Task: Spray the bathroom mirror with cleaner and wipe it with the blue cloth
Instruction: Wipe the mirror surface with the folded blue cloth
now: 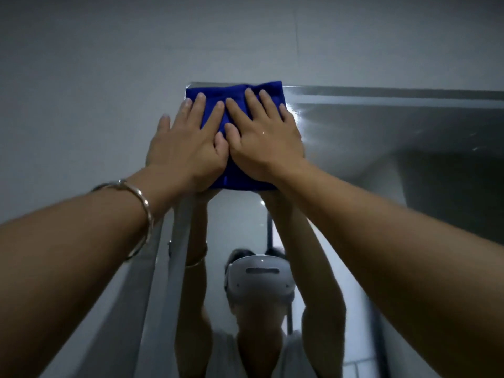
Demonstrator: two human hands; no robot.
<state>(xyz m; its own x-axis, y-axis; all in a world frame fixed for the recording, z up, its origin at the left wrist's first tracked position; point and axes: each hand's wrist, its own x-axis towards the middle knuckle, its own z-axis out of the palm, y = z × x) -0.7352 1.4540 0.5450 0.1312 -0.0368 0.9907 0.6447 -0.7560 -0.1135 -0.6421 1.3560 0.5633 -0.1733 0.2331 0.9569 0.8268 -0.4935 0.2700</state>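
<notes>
A folded blue cloth (236, 95) lies flat against the top left corner of the bathroom mirror (381, 137). My left hand (185, 143) and my right hand (264, 137) press on it side by side, palms flat, fingers spread and pointing up. The left hand's outer fingers reach past the cloth onto the wall. A silver bangle (141, 203) circles my left wrist. The spray cleaner is not in view. The mirror reflects both raised arms and a person wearing a white headset.
A plain grey wall (109, 64) surrounds the mirror above and to the left. The mirror's top edge (395, 90) runs to the right. Faint streaks show on the glass right of the cloth.
</notes>
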